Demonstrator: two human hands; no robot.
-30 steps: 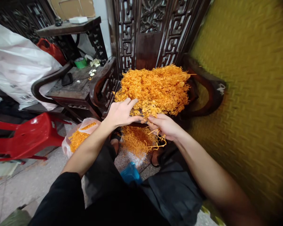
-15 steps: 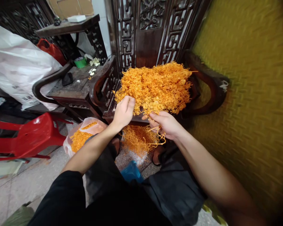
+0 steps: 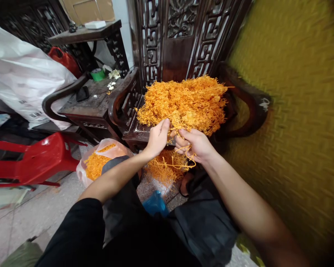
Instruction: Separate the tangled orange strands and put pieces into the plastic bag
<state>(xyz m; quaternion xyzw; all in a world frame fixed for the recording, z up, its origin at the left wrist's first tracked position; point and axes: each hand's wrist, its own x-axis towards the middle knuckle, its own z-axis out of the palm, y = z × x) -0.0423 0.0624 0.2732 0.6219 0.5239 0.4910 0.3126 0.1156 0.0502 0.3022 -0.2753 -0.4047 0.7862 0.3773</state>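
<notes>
A large heap of thin, branching orange sprigs (image 3: 183, 98) lies on the seat of a dark carved wooden chair (image 3: 179, 55). My right hand (image 3: 196, 146) is closed around an orange sprig (image 3: 174, 165), whose bare curling stems hang out below the fingers. Close by on the left, my left hand (image 3: 158, 139) has its fingers pinched together at the sprig's bushy end, at the front edge of the heap. What exactly lies between the left fingertips is partly hidden. Below the hands, a tangle of thin orange stems (image 3: 164, 174) lies on the floor between my feet.
A pinkish plastic bag (image 3: 85, 172) with small orange bits stands left of my leg, beside a red plastic stool (image 3: 44, 159). Blue plastic (image 3: 156, 204) lies on the floor. Green tape (image 3: 98, 75) sits on the side table (image 3: 86, 102). A yellow woven surface (image 3: 295, 111) rises at right.
My left hand has moved right and slightly down, closer to my right hand, to the sprig. My right hand stays nearly in place, still holding the sprig. The view has shifted slightly.
</notes>
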